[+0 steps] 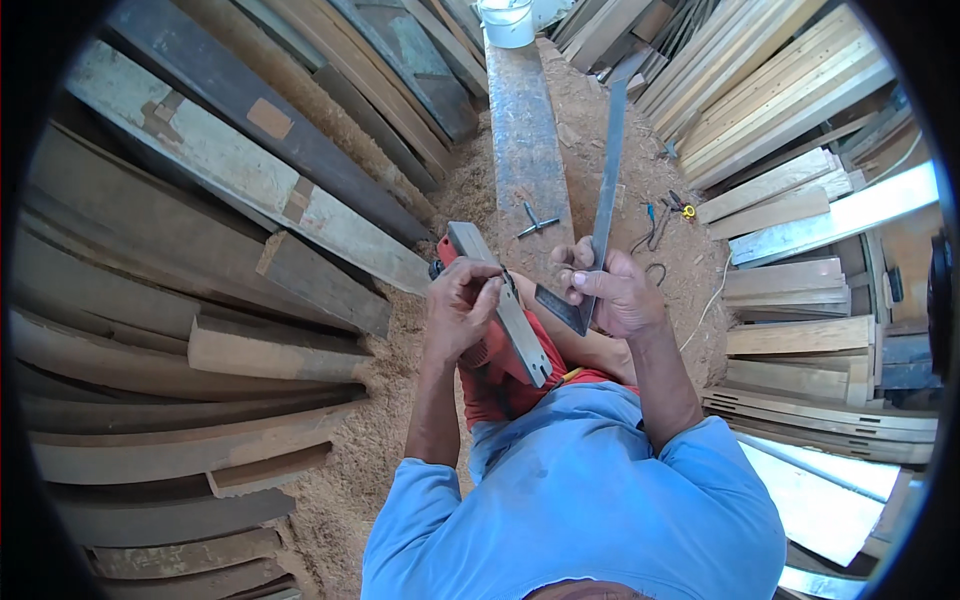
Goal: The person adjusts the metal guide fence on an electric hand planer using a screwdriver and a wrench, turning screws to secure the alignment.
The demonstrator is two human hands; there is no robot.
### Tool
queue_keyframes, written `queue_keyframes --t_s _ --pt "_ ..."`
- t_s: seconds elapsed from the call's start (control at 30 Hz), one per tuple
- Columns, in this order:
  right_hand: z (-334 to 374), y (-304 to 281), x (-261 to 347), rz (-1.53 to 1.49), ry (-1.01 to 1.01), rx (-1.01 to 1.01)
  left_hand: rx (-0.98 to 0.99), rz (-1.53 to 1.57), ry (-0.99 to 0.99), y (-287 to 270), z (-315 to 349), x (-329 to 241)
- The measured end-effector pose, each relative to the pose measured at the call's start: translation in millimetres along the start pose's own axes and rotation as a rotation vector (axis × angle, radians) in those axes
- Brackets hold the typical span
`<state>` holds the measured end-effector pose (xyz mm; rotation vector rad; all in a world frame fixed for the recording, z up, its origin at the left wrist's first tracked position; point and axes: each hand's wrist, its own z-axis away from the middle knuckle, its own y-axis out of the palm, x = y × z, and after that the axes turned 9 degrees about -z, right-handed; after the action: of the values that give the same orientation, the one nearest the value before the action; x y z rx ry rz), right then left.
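Observation:
My right hand [622, 292] grips a metal carpenter's square [607, 180] close to its corner. The long blade points up and away, while the short arm [562, 306] angles toward the planer. Across my lap lies a red electric planer [488, 350], its long grey metal sole [522, 335] turned upward. My left hand [465, 305] is over the planer's left side, fingers curled in and thumb near the fingertips. Whatever those fingers hold, if anything, is too hidden to name. Beyond both hands, a T-handled wrench [537, 222] rests on a worn plank [522, 120].
A white bucket [508, 24] stands at the plank's far end. Stacked boards [200, 250] crowd the left, and paler timber [780, 90] fills the right. Wood shavings [350, 480] cover the floor. A dark cord [657, 232] and a yellow item [688, 211] lie right of the plank.

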<state>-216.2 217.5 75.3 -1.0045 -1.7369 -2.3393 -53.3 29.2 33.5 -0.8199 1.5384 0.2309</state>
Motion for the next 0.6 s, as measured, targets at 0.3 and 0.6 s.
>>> queue_keyframes --t_s 0.3,0.6 --pt "-30.7 -3.5 -30.5 0.224 -0.085 -0.026 0.052 0.112 -0.030 7.9 -6.0 3.5" --pt "-43.0 8.3 -51.8 0.233 -0.142 -0.023 0.090 0.269 -0.235 6.6 -10.4 -1.4"
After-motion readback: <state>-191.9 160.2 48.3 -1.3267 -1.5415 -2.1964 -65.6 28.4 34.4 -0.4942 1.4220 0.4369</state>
